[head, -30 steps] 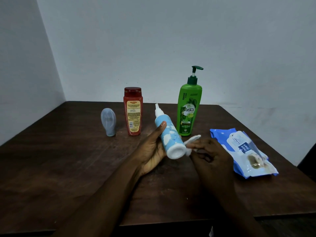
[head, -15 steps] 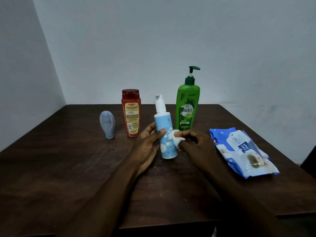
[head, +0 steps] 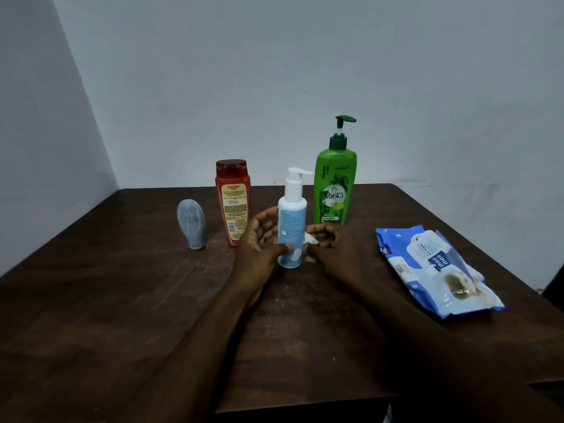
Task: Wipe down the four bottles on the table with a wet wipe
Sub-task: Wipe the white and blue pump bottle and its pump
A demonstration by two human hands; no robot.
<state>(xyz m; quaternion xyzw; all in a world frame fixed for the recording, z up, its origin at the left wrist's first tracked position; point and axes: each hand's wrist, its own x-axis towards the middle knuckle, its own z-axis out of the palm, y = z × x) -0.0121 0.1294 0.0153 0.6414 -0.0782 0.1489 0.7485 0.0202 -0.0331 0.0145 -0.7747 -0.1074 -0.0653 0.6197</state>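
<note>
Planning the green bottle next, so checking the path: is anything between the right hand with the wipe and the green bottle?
Nothing visible. The green bottle stands just behind the right hand, which pinches the wipe. The blue bottle in the left hand is off to its left, the pack to its right.

A blue wipes packet point(head: 433, 270) lies flat on the dark wooden table point(head: 122, 300), well right of the fingers point(head: 323, 232); a pale wall point(head: 305, 71) stands beyond them.
</note>
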